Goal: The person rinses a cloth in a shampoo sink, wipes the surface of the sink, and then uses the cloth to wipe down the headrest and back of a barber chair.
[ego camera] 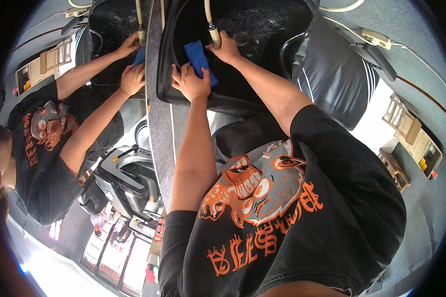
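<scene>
My left hand point(193, 83) is at the left front of a black salon wash basin point(260, 70). A folded blue cloth point(197, 55) lies between its thumb and fingers, and the fingertips reach the basin's left rim. Farther into the bowl, my right hand point(228, 48) grips the pale handle point(215, 37) of a hose-fed hand shower. Its cream hose point(207, 11) runs up out of view. The handle's lower end is hidden by the hand. Whitish marks and wet-looking streaks cover the bowl's far inner surface.
Close on the left stands a mirror point(107, 122) reflecting my arms, the basin and the room. A black padded chair point(330, 81) adjoins the basin's right side. A power strip point(376, 39) with a cable and a wooden stool point(401, 118) lie farther right.
</scene>
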Available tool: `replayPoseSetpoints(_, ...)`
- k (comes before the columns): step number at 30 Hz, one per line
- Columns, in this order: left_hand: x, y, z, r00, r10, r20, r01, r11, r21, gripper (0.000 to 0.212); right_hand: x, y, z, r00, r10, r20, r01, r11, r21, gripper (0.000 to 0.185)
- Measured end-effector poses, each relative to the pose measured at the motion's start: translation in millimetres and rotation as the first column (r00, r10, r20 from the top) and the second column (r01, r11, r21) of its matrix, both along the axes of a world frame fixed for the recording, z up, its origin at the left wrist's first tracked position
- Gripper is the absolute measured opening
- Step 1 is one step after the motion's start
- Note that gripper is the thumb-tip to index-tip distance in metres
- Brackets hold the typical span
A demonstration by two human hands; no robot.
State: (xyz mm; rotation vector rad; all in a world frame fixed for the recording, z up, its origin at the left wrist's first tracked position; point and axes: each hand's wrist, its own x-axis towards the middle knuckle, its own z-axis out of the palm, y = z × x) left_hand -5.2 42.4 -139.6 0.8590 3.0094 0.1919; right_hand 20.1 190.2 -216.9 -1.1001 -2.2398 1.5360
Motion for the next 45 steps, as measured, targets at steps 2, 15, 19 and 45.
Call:
replayPoseSetpoints(2,0,0,0,1.0,0.0,-0.006,0.0,1.0,-0.002,0.04,4,3,-5,1.0,0.007,-0.002,-0.007,1.0,0.015,0.053)
replayPoseSetpoints(15,1,9,1,0.999,-0.02,-0.035,0.022,0.999,0.048,0.036,46,68,-75,0.993,-0.069,0.099,0.077,0.994,-0.08,0.06)
replayPoseSetpoints(19,0,-5,-2,0.999,0.013,-0.03,-0.011,0.999,0.05,0.037,53,71,-73,0.972,-0.122,0.201,0.224,0.735,-0.639,0.048)
replayPoseSetpoints(45,6,3,9,0.995,-0.034,-0.091,0.045,0.992,0.12,0.035,23,24,-39,0.956,-0.288,0.059,0.13,0.235,-0.963,0.028)
